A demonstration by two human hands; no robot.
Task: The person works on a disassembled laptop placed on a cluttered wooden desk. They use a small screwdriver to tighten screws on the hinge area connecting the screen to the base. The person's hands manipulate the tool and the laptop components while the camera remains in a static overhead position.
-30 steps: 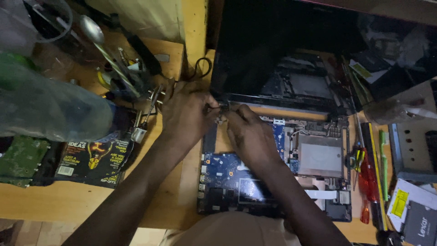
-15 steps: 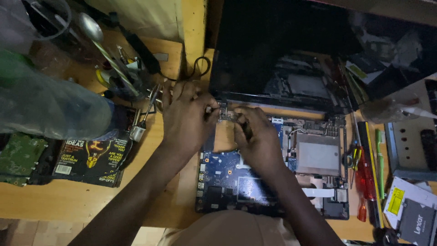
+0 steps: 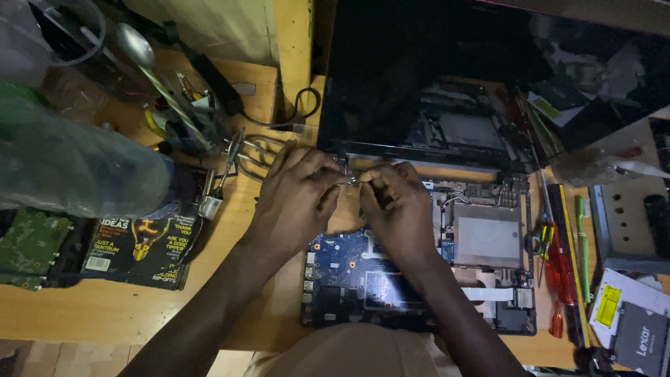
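An opened laptop lies on the wooden bench, its blue motherboard (image 3: 349,272) bare and its dark screen (image 3: 412,77) tilted up behind. My left hand (image 3: 296,199) and my right hand (image 3: 398,206) meet at the laptop's left hinge, near the screen's lower edge. Both pinch a small metal part (image 3: 351,179) between their fingertips. What exactly the part is stays hidden by my fingers. A silver plate (image 3: 485,241) sits on the board to the right of my right hand.
Red-handled screwdrivers (image 3: 558,272) and green tools lie right of the laptop. A dark magazine (image 3: 143,248) and a green circuit board (image 3: 28,244) rest at the left, under a clear plastic bottle (image 3: 77,164). Cables, a spoon (image 3: 139,52) and clutter fill the back left.
Both hands have stayed at the left hinge. Their fingertips have drawn closer together around the small metal part.
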